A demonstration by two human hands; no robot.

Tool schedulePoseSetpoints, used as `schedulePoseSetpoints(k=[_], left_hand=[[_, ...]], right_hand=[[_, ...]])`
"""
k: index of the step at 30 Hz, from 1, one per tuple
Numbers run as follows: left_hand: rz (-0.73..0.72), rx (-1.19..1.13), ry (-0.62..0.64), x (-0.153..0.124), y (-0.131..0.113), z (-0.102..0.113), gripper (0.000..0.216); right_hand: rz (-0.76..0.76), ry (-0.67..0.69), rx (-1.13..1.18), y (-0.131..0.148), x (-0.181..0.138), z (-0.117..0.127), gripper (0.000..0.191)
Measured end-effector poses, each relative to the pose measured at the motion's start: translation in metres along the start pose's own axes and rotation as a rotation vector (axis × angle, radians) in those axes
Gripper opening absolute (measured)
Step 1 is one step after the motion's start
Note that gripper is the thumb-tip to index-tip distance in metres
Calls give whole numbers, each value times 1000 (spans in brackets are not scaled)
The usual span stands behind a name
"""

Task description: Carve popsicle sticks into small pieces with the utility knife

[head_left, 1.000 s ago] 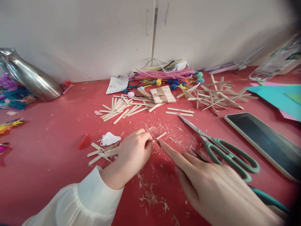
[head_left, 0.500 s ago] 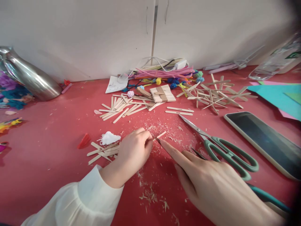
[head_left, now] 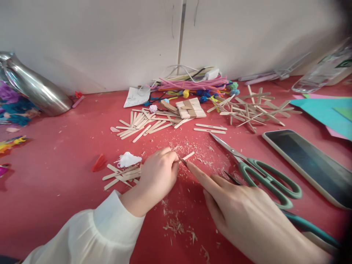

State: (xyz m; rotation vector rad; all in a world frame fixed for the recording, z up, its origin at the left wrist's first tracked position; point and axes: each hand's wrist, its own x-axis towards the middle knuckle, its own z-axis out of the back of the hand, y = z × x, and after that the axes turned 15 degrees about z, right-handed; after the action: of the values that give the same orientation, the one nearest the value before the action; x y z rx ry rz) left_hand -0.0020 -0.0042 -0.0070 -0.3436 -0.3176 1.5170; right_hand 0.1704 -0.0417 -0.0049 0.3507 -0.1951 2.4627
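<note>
My left hand (head_left: 156,176) is closed in a pinch on a short wooden stick piece (head_left: 188,156) that lies on the red table (head_left: 55,198). My right hand (head_left: 247,216) reaches in from the lower right. Its index finger is stretched out along a dark blade tip that touches the stick beside my left fingertips. A teal handle (head_left: 310,227) runs out from under this hand. Wood shavings (head_left: 173,225) are scattered around both hands.
Green-handled scissors (head_left: 264,178) lie open right of my hands, with a phone (head_left: 310,165) beyond them. Behind are loose sticks (head_left: 143,124), a glued stick panel (head_left: 191,109), crossed sticks (head_left: 253,110) and pipe cleaners (head_left: 192,85). A metal jug (head_left: 35,90) lies far left; coloured paper (head_left: 327,112) far right.
Both hands stay on the stick; they and the blade tip have shifted only slightly.
</note>
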Motion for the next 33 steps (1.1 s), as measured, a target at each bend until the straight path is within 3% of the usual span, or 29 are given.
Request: schedulePoseSetpoints(k=[11, 19, 33], left_hand=[[-39, 23, -47, -2, -2, -3, 16], [-7, 33, -20, -3, -1, -2, 16], [-28, 19, -33, -1, 1, -4, 14]], right_hand=[[-81, 56, 32, -2, 8, -5, 57], [-59, -23, 15, 0, 4, -2, 55], [-36, 13, -11, 4, 5, -4, 56]])
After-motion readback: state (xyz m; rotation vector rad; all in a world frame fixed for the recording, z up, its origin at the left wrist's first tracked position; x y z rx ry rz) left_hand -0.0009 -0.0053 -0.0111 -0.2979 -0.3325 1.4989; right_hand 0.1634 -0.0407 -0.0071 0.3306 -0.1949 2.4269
